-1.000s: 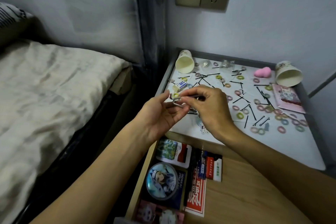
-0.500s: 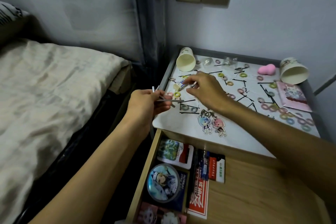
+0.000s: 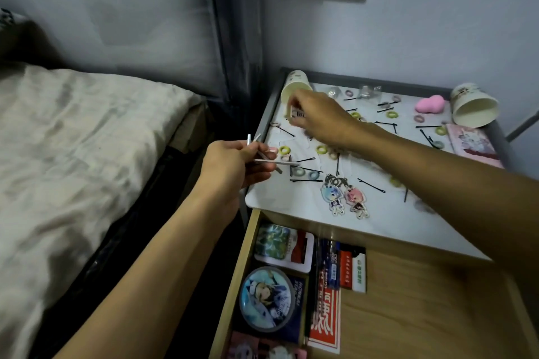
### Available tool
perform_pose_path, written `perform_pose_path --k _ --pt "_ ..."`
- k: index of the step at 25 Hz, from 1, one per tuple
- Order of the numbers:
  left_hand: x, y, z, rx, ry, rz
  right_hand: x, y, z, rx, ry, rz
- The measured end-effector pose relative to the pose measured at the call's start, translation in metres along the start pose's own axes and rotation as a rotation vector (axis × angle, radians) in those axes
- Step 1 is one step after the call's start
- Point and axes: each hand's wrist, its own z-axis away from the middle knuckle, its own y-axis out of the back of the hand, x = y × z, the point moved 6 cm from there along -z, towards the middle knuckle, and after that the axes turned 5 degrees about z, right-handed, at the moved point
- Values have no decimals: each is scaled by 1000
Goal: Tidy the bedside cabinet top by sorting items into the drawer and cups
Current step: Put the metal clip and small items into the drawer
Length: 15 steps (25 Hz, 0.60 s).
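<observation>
Right hand [image 3: 318,114] has moved up to the left cup [image 3: 296,87] mouth, pinching a small white item [image 3: 297,113], while left hand [image 3: 233,166] grips metal clips [image 3: 274,162] nearer than that cup at the tabletop [image 3: 291,201] edge; drop-in looks next, most clutter unsorted.

Crowded top, open drawer.
You meet bobby pins [image 3: 370,184] and hair ties [image 3: 281,150] all over the cabinet top [image 3: 280,198]; the drawer [image 3: 423,306] shows bare wood right, packets [image 3: 284,245] left.
</observation>
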Motion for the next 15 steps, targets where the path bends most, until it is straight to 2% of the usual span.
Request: perform_pose_path --k 3,5,9,13,15 --pt "-4 -17 8 -70 26 19 -1 38 54 64 -194 -354" --pt "-11 -33 16 -134 61 46 4 48 105 16 -323 -600" --pt "-32 -76 43 -329 144 37 24 46 211 -65 -585 -918" --pt "-56 -104 66 -446 197 -10 32 28 259 -140 -657 -1021" --pt "-63 -114 73 -481 207 -27 30 24 264 -194 -668 -1157"
